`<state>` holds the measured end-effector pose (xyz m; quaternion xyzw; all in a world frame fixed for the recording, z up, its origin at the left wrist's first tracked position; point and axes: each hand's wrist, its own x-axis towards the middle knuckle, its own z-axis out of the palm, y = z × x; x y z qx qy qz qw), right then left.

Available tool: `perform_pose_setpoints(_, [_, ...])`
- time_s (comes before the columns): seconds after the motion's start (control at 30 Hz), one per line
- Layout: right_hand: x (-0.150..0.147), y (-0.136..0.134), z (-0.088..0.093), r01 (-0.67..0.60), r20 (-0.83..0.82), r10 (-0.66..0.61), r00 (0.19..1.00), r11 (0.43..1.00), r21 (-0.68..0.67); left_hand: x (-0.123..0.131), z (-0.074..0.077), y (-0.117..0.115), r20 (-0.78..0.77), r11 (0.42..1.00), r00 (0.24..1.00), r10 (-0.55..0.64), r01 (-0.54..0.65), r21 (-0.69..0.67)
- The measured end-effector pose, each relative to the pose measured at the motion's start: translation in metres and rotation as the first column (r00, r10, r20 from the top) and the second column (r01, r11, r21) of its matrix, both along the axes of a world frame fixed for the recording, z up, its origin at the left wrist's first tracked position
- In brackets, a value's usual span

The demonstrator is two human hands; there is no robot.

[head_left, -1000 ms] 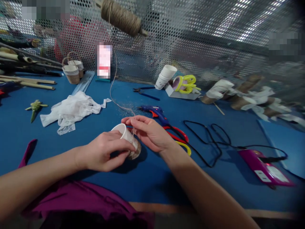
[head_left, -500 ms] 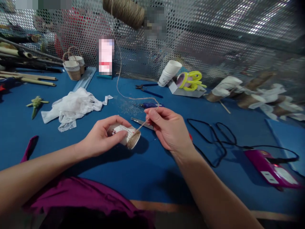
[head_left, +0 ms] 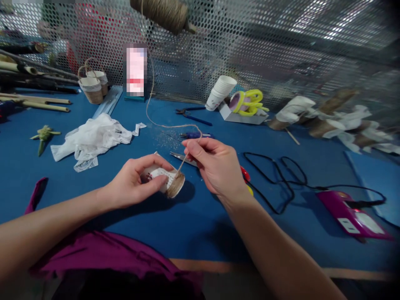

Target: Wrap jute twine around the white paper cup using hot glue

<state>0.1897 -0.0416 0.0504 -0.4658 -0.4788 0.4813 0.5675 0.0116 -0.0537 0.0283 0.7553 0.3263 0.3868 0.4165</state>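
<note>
My left hand (head_left: 137, 179) is closed around a small white paper cup (head_left: 162, 176), tilted on its side with its base end toward the right. Twine is wound around that end of the cup, in a tan band (head_left: 176, 186). Between thumb and fingers, my right hand (head_left: 215, 166) pinches the jute twine (head_left: 183, 161), taut from the cup. From there the strand loops loosely back and up to a large twine spool (head_left: 162, 14) hanging at the mesh. Scissors (head_left: 181, 156) lie beneath my right hand, their handles partly hidden.
Around the blue table are white lace (head_left: 96, 135), pliers (head_left: 195, 117), a blue-handled tool (head_left: 195, 135), stacked paper cups (head_left: 220, 93) and a box with yellow-handled scissors (head_left: 250, 109). Two twine-wrapped baskets (head_left: 93, 91) stand at back left. A black cord (head_left: 275, 177) runs to a purple device (head_left: 351, 214).
My right hand has shifted slightly left with the twine, which now rises more steeply from the cup. The cup has turned a little in my left hand. The whole view has shifted slightly.
</note>
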Motion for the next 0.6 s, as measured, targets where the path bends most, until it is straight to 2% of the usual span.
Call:
perform_pose_setpoints(0.2, [0.0004, 0.0031, -0.0042, 0.045, 0.059, -0.042, 0.997, 0.998, -0.047, 0.0002, 0.0021, -0.0015, 0.052, 1.000, 0.999, 0.002, -0.002, 0.005])
perform_pose_setpoints(0.6, [0.0000, 0.0024, -0.0094, -0.004, 0.111, 0.014, 0.994, 0.996, -0.093, -0.0014, 0.0049, -0.0055, 0.076, 0.991, 0.997, 0.029, -0.038, 0.131])
